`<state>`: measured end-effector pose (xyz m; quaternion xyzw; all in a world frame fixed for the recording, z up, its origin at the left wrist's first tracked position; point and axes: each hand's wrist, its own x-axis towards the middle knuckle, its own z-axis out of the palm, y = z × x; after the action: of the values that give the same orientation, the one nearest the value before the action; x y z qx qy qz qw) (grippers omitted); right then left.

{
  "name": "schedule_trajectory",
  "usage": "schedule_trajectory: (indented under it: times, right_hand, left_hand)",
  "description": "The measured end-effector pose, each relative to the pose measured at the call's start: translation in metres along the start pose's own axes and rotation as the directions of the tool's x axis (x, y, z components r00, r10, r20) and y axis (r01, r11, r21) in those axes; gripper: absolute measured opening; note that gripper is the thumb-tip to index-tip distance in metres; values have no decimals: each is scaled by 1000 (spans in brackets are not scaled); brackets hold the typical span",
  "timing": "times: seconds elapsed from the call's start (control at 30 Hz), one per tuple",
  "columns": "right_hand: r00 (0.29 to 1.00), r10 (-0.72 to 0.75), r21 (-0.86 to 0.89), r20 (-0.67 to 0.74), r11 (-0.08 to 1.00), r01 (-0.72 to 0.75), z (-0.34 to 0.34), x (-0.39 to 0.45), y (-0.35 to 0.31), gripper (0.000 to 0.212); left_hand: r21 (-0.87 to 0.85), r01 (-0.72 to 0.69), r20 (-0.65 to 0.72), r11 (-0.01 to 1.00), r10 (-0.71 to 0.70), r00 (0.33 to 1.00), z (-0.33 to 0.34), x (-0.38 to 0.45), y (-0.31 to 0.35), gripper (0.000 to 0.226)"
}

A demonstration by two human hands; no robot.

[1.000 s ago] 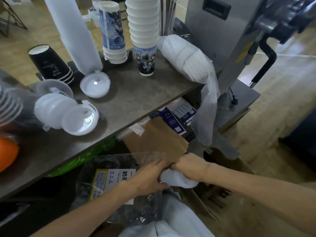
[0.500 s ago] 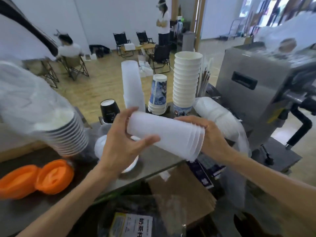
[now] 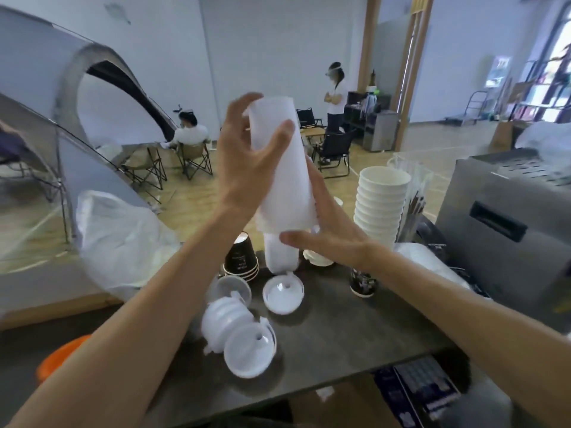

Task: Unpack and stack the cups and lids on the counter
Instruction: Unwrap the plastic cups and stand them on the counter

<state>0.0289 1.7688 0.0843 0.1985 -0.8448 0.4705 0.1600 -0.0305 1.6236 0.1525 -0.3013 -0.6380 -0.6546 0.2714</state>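
Observation:
A stack of translucent white cups (image 3: 282, 168) is held upside down and nearly upright above the dark counter (image 3: 340, 329). My left hand (image 3: 247, 162) grips its upper end, thumb in front. My right hand (image 3: 324, 233) holds the lower, wider end from behind and below. Directly under it another translucent cup stack (image 3: 279, 254) stands on the counter. White lids (image 3: 238, 338) lie in a toppled stack at the front, with single lids (image 3: 282, 293) behind. A tall stack of white paper cups (image 3: 381, 205) and black cups (image 3: 241, 261) stand at the back.
A steel machine (image 3: 506, 230) fills the right side. A bagged sleeve of lids (image 3: 432, 267) lies beside it. A plastic bag (image 3: 123, 242) lies at the left, an orange lid (image 3: 58, 356) at the lower left. People and folding chairs are far behind. Boxes sit under the counter.
The translucent cup stack was pulled from the bag below the counter, lifted lying sideways, and now is turned nearly upright over the standing stack. My view rose from the floor to the room.

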Motion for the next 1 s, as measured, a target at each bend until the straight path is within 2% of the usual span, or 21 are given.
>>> schedule_trajectory:
  times: [0.17, 0.33, 0.5, 0.8, 1.0]
  right_hand:
    - [987, -9, -42, -162, 999, 3, -15, 67, 14, 113]
    - [976, 9, -30, -215, 999, -16, -5, 101, 54, 108]
    - [958, 43, -57, -282, 996, -61, 4, 112, 88, 103]
    - [957, 34, -78, -288, 995, -59, 0, 126, 95, 101]
    - [958, 85, -60, -274, 993, -105, 0, 135, 95, 99]
  left_hand:
    - [90, -94, -24, 991, 97, 995, 19, 41, -14, 53]
    - [241, -68, 20, 968, 65, 998, 34, 54, -44, 54]
    - [238, 9, 23, 971, -15, 1000, 39, 52, -71, 57]
    - [260, 41, -1, 965, -42, 999, 38, 67, -76, 57]
    - [288, 62, 10, 956, -67, 998, 43, 74, -83, 58]
